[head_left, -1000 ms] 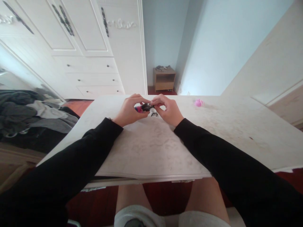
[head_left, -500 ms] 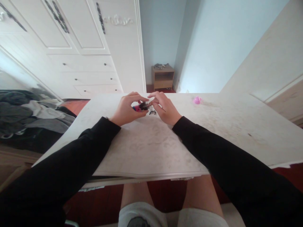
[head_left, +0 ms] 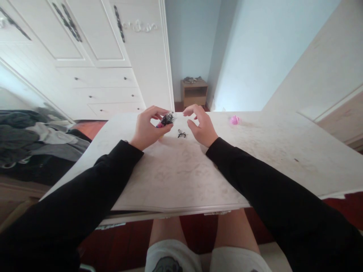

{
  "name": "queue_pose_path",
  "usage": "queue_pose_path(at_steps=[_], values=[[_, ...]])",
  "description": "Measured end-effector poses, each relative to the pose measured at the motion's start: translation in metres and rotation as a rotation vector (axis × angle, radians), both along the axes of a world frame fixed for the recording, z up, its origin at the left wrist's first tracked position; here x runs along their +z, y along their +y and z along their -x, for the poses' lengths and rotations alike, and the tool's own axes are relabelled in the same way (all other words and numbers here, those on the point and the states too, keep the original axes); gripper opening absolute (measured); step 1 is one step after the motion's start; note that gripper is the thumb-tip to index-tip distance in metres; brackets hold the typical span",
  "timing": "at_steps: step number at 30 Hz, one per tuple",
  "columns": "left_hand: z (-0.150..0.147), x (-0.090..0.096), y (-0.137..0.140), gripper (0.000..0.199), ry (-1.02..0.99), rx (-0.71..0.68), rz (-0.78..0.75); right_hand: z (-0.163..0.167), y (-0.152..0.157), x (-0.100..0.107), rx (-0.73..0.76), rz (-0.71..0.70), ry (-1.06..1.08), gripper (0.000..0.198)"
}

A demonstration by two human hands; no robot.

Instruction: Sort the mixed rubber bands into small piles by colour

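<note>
Your left hand [head_left: 147, 128] has its grip clamped on a small packet [head_left: 165, 120], thumb on the near side and fingers on the far side. The packet looks like clear, crinkled film around a dark bundle, with pink at one end; its exact contents are too small to make out. You hold it raised at the far part of the white tabletop [head_left: 181, 185], left of the middle.

Its long axis runs aslant: the pink end points back toward your left palm, the dark, crinkled end away and to the right, roughly at the fingertips of your right hand [head_left: 202, 126]. That hand's grip is apart, thumb and fingers curved with a gap between them, and nothing shows in it. It faces the packet's dark end across a short space, not touching it. The left hand is plainly the nearer one, since it has the packet in its hold.

Between your hands, a little closer to you than the packet, some thin black loops [head_left: 182, 133] lie on the tabletop, clear of both thumbs. Farther right, beyond your right hand, sits a rounded pink piece [head_left: 235, 120], apart from everything else.
</note>
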State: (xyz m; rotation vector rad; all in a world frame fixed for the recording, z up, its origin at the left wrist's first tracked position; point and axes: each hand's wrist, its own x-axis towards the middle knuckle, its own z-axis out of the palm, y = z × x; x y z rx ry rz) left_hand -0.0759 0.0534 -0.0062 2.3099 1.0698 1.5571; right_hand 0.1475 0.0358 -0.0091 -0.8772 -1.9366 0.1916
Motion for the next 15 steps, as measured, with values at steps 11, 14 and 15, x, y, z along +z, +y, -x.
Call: queue_pose_path(at_steps=[11, 14, 15], values=[[-0.002, 0.002, -0.003, 0.028, 0.021, -0.009, -0.001, -0.027, 0.037, -0.029, 0.234, 0.211, -0.394, 0.054], [-0.002, 0.003, -0.004, 0.028, 0.047, -0.005, -0.001, -0.019, 0.037, -0.028, 0.206, 0.250, -0.436, 0.041], [-0.002, 0.003, -0.004, 0.029, 0.055, -0.002, 0.001, -0.017, 0.036, -0.028, 0.202, 0.260, -0.437, 0.035]])
